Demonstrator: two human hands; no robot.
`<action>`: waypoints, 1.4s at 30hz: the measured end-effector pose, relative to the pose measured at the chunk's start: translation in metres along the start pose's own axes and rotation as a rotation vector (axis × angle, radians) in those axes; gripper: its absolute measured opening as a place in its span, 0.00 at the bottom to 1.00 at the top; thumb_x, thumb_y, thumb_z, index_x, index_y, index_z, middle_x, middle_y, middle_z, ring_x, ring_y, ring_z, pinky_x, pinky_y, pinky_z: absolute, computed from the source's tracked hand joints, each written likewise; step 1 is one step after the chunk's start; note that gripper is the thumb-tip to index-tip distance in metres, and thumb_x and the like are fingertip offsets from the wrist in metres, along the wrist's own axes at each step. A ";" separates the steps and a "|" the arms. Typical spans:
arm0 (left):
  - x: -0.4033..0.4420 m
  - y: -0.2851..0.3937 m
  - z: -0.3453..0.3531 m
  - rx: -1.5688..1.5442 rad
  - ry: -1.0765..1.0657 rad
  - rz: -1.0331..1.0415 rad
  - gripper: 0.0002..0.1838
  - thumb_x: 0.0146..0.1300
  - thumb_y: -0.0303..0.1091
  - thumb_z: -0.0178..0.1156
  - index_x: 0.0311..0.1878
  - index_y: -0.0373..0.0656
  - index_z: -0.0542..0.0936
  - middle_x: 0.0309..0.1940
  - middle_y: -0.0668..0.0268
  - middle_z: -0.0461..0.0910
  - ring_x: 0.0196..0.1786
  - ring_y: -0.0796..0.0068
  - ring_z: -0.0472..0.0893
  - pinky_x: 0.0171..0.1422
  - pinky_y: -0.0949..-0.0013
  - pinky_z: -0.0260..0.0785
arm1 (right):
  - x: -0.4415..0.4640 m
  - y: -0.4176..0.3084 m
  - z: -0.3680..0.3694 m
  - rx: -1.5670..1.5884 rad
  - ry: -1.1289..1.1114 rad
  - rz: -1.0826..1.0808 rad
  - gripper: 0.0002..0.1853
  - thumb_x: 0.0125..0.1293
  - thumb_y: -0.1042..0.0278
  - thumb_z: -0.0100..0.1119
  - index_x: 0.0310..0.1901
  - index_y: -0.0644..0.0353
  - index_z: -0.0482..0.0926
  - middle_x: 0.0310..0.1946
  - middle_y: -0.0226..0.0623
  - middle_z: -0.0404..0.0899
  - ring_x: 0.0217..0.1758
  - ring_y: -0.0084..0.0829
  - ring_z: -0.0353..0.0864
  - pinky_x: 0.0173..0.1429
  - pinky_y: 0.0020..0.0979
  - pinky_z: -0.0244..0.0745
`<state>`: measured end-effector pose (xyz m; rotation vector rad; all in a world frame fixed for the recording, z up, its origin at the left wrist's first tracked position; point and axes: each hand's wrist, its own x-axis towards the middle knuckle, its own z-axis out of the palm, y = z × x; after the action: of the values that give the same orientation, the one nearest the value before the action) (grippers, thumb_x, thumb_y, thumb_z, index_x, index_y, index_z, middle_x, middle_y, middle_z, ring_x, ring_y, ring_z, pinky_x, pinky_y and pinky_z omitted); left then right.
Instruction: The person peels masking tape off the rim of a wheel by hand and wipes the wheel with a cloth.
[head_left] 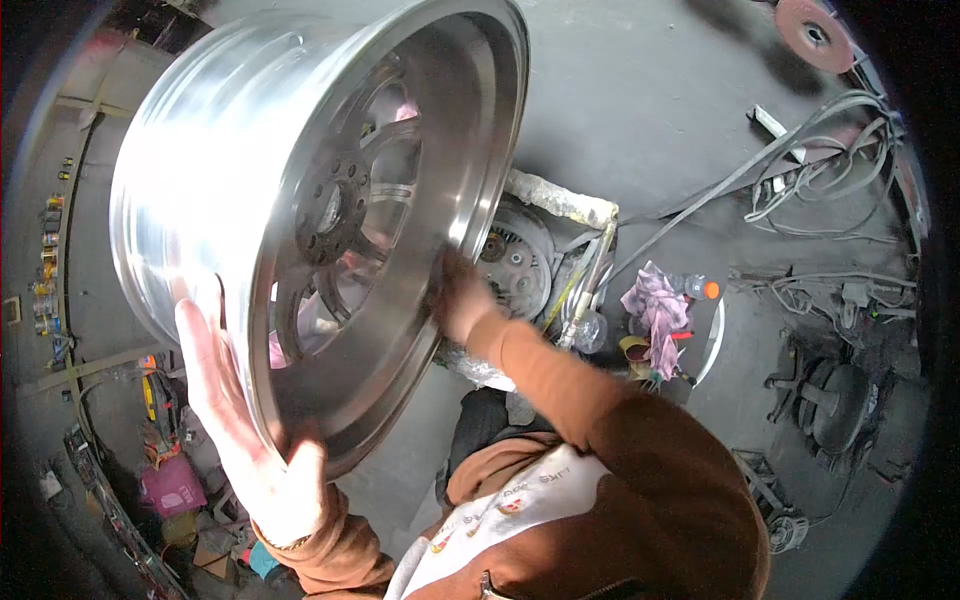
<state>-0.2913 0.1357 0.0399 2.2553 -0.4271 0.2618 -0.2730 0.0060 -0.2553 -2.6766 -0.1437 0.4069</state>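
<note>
A large, shiny metal wheel rim [390,340] fills the upper left, tilted so that its open barrel faces right. Deep inside it are the spokes and the hub [333,207] with its bolt holes. My left hand [255,430] grips the lower left lip, fingers along the outside and thumb over the edge. At the barrel's right inner wall is my right hand [462,298], its fingers dark and smeared by motion. Whether it holds anything is hidden.
Behind the rim stands a machine with a round perforated plate [515,262]. To the right are a pink cloth [657,315], an orange-capped bottle [702,288] and coiled hoses [830,165]. A wheeled chair [835,405] stands at far right; clutter lies at lower left, including a pink box [172,487].
</note>
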 end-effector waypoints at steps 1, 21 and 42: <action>0.002 0.000 0.002 -0.026 0.014 0.008 0.51 0.49 0.46 0.57 0.75 0.33 0.50 0.76 0.49 0.47 0.78 0.55 0.48 0.79 0.52 0.37 | 0.022 0.021 -0.026 -0.329 -0.145 -0.026 0.31 0.71 0.50 0.45 0.70 0.60 0.63 0.74 0.51 0.51 0.79 0.51 0.42 0.74 0.54 0.49; 0.006 -0.013 0.001 -0.136 0.033 0.043 0.55 0.46 0.38 0.64 0.75 0.31 0.44 0.74 0.43 0.48 0.76 0.51 0.53 0.79 0.52 0.38 | 0.124 0.138 -0.139 -1.008 0.451 -0.435 0.32 0.68 0.65 0.50 0.73 0.41 0.57 0.73 0.39 0.56 0.72 0.42 0.63 0.62 0.47 0.73; 0.003 -0.008 0.002 -0.151 0.068 0.027 0.56 0.34 0.29 0.56 0.74 0.32 0.48 0.75 0.46 0.49 0.76 0.55 0.53 0.79 0.55 0.41 | 0.028 0.087 -0.018 -0.391 0.529 -0.790 0.16 0.61 0.64 0.52 0.45 0.60 0.84 0.40 0.48 0.84 0.50 0.45 0.81 0.60 0.42 0.72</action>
<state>-0.2848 0.1388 0.0340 2.0885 -0.4278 0.3091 -0.2377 -0.0750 -0.2841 -2.6930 -1.1489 -0.6207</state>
